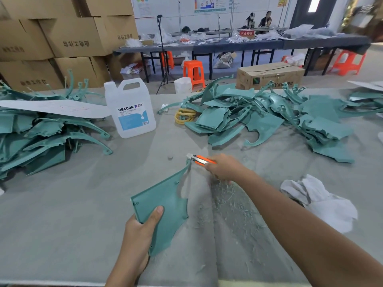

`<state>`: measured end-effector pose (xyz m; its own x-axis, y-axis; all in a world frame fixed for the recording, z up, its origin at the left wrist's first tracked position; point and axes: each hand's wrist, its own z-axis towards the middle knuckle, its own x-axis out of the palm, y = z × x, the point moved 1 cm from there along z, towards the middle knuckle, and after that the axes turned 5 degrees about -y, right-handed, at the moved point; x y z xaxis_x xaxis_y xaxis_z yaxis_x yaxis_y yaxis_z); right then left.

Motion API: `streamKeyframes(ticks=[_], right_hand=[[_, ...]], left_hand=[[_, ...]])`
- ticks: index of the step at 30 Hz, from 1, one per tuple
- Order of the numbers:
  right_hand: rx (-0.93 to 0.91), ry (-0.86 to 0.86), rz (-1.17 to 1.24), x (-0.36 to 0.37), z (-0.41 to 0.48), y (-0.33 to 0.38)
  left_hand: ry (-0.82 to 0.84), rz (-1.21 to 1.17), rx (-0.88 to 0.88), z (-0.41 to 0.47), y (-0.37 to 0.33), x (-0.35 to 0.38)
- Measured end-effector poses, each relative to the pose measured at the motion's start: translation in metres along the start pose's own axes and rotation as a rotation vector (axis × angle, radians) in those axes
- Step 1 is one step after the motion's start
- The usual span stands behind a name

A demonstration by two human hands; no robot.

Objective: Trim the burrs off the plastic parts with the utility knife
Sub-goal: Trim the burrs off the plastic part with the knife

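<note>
The teal plastic part (163,208) sits near centre, its long axis running from the left hand (138,230), pinching its near corner, to a narrow far tip. The right hand (224,167) grips the utility knife (200,159) at that tip

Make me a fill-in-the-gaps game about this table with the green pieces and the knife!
1. The right hand grips a utility knife with a handle coloured ____.
2. The left hand holds a flat plastic part, with its ____ pressed on top.
3. The label on the white jug says ____.
4. The rings lying to the right of the jug are coloured ____.

Missing words: orange; thumb; DEXCON; yellow.
</note>
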<state>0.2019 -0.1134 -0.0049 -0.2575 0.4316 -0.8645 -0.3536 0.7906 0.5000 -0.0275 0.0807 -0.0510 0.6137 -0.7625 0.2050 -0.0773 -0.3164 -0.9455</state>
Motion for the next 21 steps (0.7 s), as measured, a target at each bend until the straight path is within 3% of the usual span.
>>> streamKeyframes(ticks=[4, 7, 9, 11, 13, 17, 21], right_hand=[[0.038, -0.06, -0.209, 0.003, 0.012, 0.006], [0.043, -0.102, -0.177, -0.001, -0.002, 0.005], [0.046, -0.151, -0.087, -0.005, -0.02, 0.0], [0.034, -0.198, 0.008, -0.007, -0.043, -0.006], [0.031, -0.255, 0.095, -0.005, -0.069, -0.01], [0.044, -0.376, 0.292, 0.005, -0.117, -0.019], [0.069, -0.435, 0.406, 0.011, -0.149, -0.029]], left_hand=[[-0.069, -0.018, 0.015, 0.001, 0.002, -0.004], [-0.318, 0.053, 0.05, 0.0, -0.002, -0.018], [-0.485, 0.299, 0.164, -0.003, -0.013, -0.03], [-0.573, 0.707, 0.369, -0.003, -0.029, -0.041], [-0.442, 0.936, 0.515, -0.003, -0.044, -0.037], [0.024, 1.132, 0.436, 0.005, -0.057, -0.013], [0.154, 1.351, 0.32, 0.018, -0.071, 0.0]])
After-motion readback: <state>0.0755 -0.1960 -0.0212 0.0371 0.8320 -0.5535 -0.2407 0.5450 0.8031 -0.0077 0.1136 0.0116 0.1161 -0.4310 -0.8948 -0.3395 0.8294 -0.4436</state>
